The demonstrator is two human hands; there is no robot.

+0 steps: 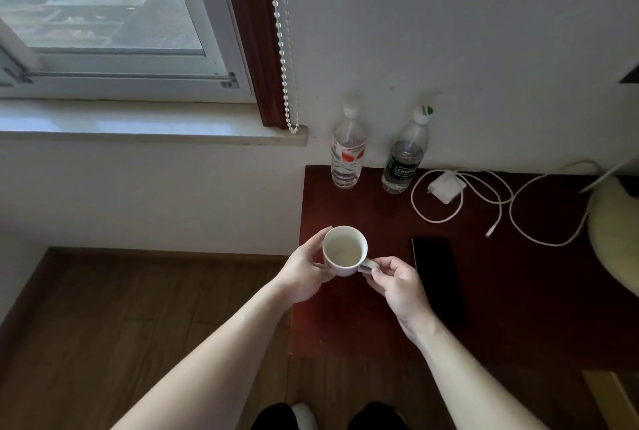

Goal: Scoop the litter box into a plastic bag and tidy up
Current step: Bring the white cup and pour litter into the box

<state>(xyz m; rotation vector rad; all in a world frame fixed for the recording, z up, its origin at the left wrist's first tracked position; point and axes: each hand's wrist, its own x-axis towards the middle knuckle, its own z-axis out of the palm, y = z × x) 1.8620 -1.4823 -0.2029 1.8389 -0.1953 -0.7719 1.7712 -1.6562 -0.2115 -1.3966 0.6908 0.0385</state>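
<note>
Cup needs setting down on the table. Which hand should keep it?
Right, likely. The right hand pinches the cup by its handle, over the table. The left hand only cradles its side near the table edge, so it can release.

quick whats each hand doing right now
Left hand: holds the white cup, fingers curled round its side.
Right hand: pinches the cup's handle.
</note>
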